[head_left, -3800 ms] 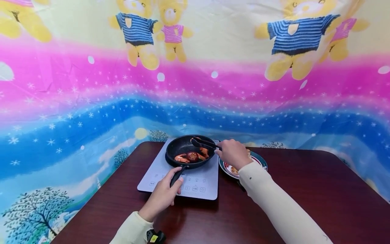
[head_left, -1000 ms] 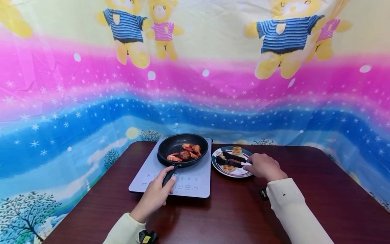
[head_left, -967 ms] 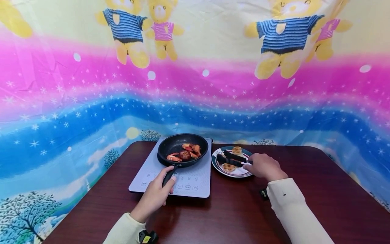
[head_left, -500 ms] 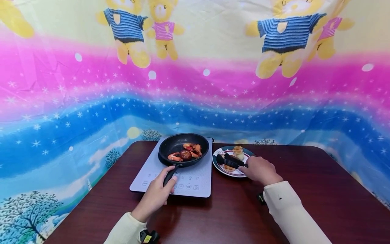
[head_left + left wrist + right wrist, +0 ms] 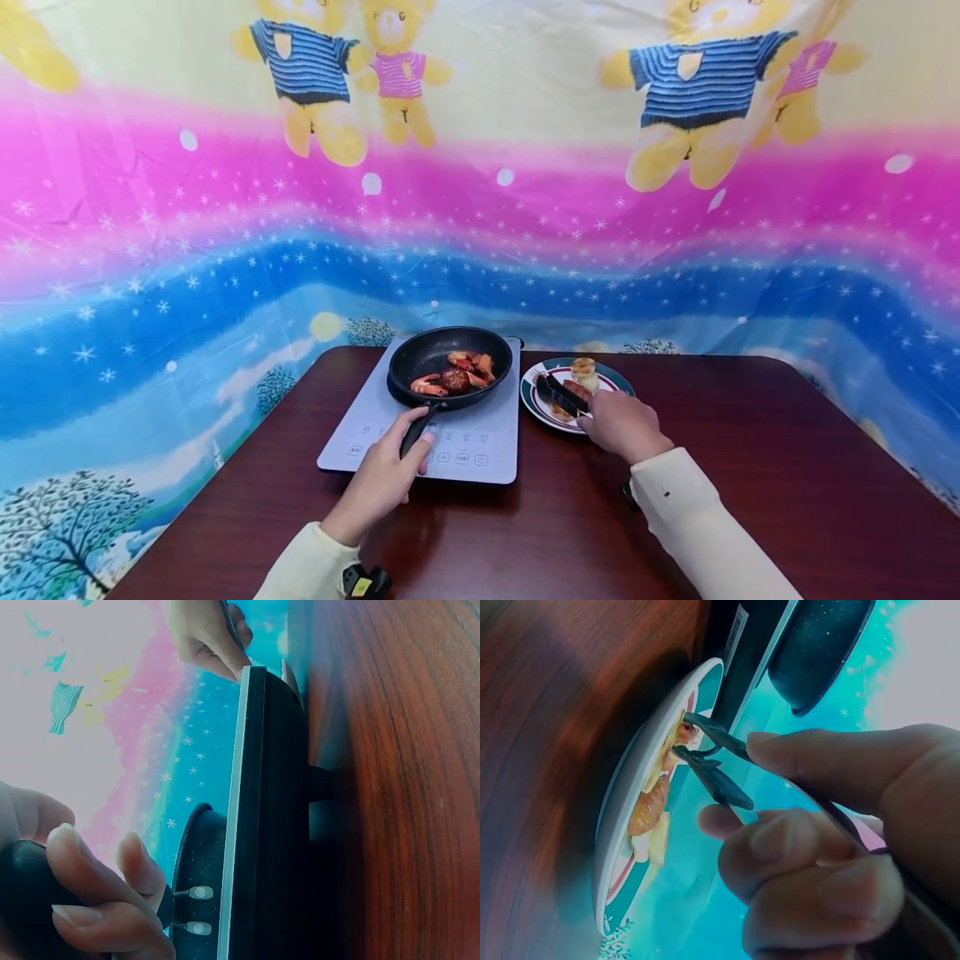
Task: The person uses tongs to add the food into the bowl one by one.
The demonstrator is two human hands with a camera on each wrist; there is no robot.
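In the head view my left hand [image 5: 384, 477] grips the handle [image 5: 416, 432] of a black frying pan [image 5: 416, 354]. Several cooked shrimp [image 5: 429, 386] and a scored mushroom [image 5: 453, 381] lie in the pan. My right hand [image 5: 624, 425] holds black tongs [image 5: 564, 395] over a round plate [image 5: 534, 415] with a green and red rim. Close up in the right wrist view, the tongs' tips are slightly apart at a small reddish piece of food [image 5: 685, 733]; contact is unclear. A browned piece [image 5: 649, 806] and a pale round piece with a browned top [image 5: 583, 375] sit on the plate.
The pan stands on a white induction cooker [image 5: 348, 454] with touch buttons, left of the plate. Both stand on a dark red wooden table [image 5: 517, 542]. A printed curtain with bears [image 5: 322, 75] hangs behind the table.
The tongs were over the pan 3.8 s ago and are now over the plate. In the last second my right hand shifts left and its tongs turn more steeply. My left hand keeps the handle.
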